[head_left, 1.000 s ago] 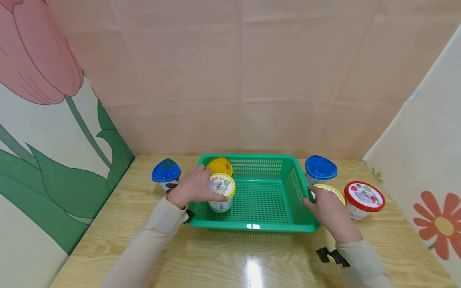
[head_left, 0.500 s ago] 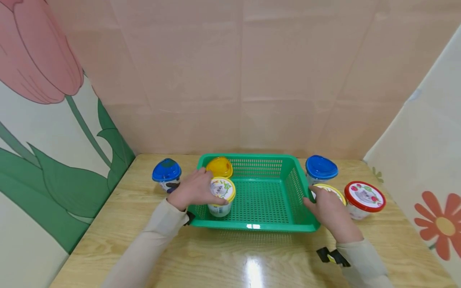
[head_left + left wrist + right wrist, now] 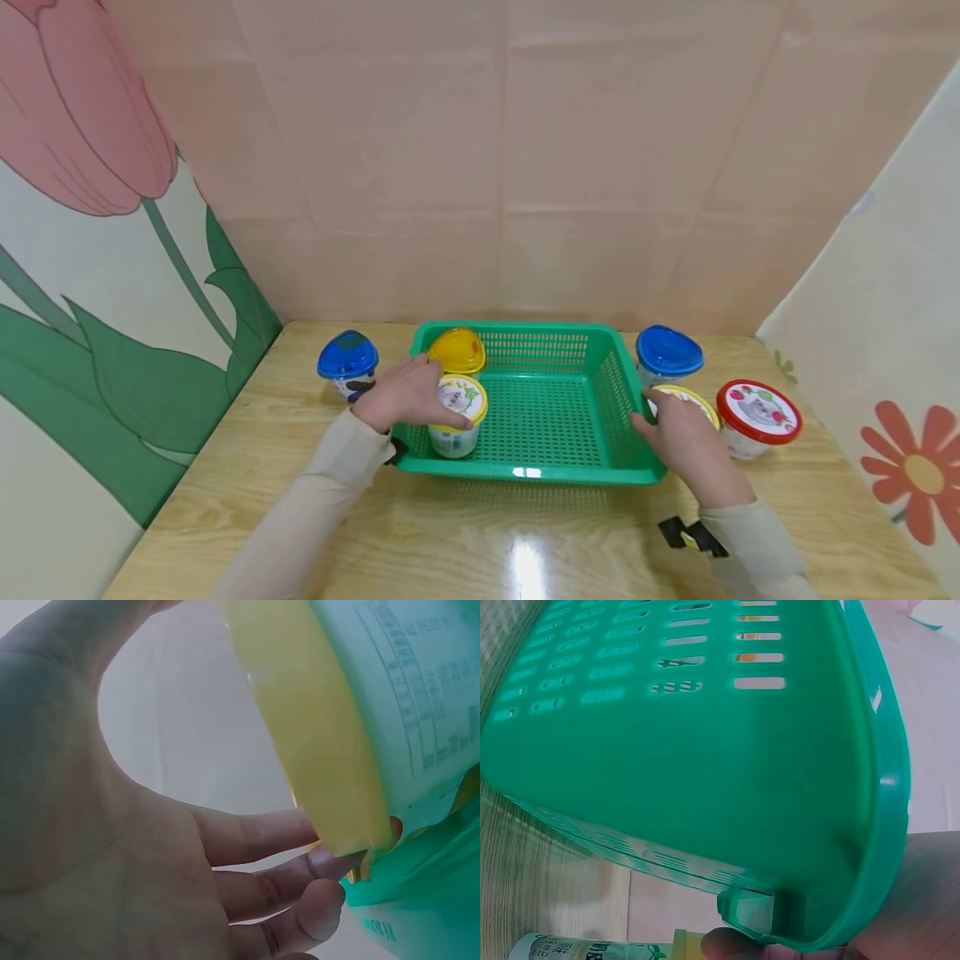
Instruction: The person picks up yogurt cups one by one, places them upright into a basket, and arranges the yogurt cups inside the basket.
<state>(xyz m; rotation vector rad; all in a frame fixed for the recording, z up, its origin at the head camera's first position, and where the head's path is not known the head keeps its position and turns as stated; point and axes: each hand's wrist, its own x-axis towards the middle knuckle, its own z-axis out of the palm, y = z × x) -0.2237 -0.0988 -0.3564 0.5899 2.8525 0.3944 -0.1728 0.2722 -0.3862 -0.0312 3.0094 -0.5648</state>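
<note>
Yellow-lidded white tub (image 3: pixel 461 397) inside green plastic basket (image 3: pixel 570 477), front-left corner, roughly upright, just in front of amber-lidded tub (image 3: pixel 457 352); can't tell whether touching basket floor. Left grip (image 3: pixel 405 392) pinching tub by lid rim, thumb opposite fingers, palm clear of lid. Right grip (image 3: pixel 688 446) holding basket's right rim, close by second yellow-lidded tub (image 3: pixel 705 404), contact unclear. On wooden counter (image 3: pixel 442 542): left blue-lidded tub (image 3: pixel 347 358); right blue-lidded tub (image 3: pixel 669 352) and red-lidded tub (image 3: pixel 759 414) past basket's right end. Probably light to moderate in weight, depending on fill; likely firm at rim, thinner and squeezable below, smooth enough to slip. Best to take hold just under rim, both sides, gently; avoid hanging full weight on lid, could pop off.
</note>
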